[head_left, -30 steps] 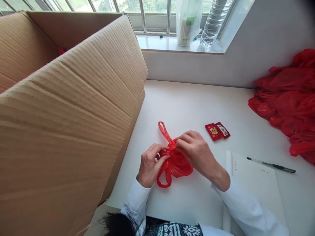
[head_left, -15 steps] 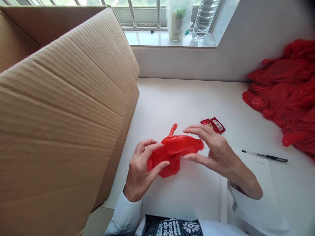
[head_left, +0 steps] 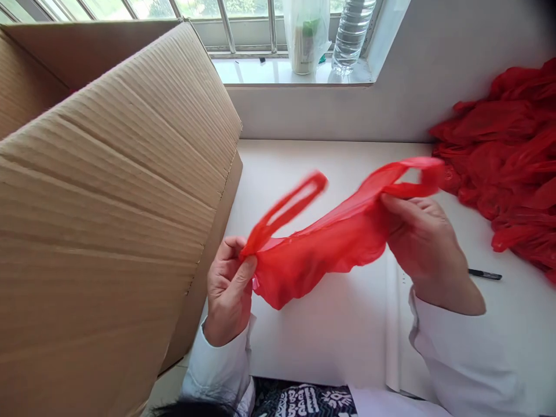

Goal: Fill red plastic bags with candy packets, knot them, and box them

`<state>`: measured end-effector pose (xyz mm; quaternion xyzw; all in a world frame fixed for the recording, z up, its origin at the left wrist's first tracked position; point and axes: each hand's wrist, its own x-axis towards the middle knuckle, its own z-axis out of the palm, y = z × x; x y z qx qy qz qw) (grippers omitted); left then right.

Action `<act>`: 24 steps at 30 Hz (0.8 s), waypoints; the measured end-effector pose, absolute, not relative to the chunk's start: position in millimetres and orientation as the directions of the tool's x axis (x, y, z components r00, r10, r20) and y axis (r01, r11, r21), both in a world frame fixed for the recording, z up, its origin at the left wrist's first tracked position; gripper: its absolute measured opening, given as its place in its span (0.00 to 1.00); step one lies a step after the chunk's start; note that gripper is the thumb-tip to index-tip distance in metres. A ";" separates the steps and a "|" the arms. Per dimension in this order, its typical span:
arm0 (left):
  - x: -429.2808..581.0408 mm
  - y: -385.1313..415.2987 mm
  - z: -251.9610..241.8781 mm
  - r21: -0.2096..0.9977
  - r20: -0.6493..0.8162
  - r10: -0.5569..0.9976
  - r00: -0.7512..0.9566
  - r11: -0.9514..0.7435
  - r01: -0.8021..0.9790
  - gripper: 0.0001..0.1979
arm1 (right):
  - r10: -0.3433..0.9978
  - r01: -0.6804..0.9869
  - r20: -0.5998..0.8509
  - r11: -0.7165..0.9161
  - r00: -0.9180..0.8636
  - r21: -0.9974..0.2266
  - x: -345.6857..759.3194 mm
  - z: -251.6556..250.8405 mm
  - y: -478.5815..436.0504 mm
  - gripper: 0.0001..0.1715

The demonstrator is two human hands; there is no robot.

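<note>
A small red plastic bag (head_left: 325, 243) is stretched out in the air above the white table (head_left: 321, 168). My left hand (head_left: 228, 286) pinches the bag at the base of its left handle loop, fingers closed. My right hand (head_left: 419, 240) grips the other end under the right handle loop, fingers closed on the plastic. The loops stick up and are blurred by motion. The small red packets seen earlier are hidden behind the bag.
A big open cardboard box (head_left: 108, 191) fills the left side, its flap leaning over the table edge. A heap of red plastic bags (head_left: 508, 168) lies at the right. A pen (head_left: 484, 274) and white paper (head_left: 402, 347) lie near my right arm. A water bottle (head_left: 351, 32) stands on the windowsill.
The bag lay bunched and knotted on the table between my hands. It has since come open, and my hands have lifted and pulled apart, stretching it wide.
</note>
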<state>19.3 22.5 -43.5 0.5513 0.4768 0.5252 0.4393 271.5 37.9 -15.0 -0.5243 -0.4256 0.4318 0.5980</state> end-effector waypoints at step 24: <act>9.3 -11.7 3.1 0.682 0.490 0.749 0.446 -0.648 0.339 0.11 | 0.944 -0.036 0.007 0.020 0.331 -0.999 286.0 -18.7 -23.7 0.05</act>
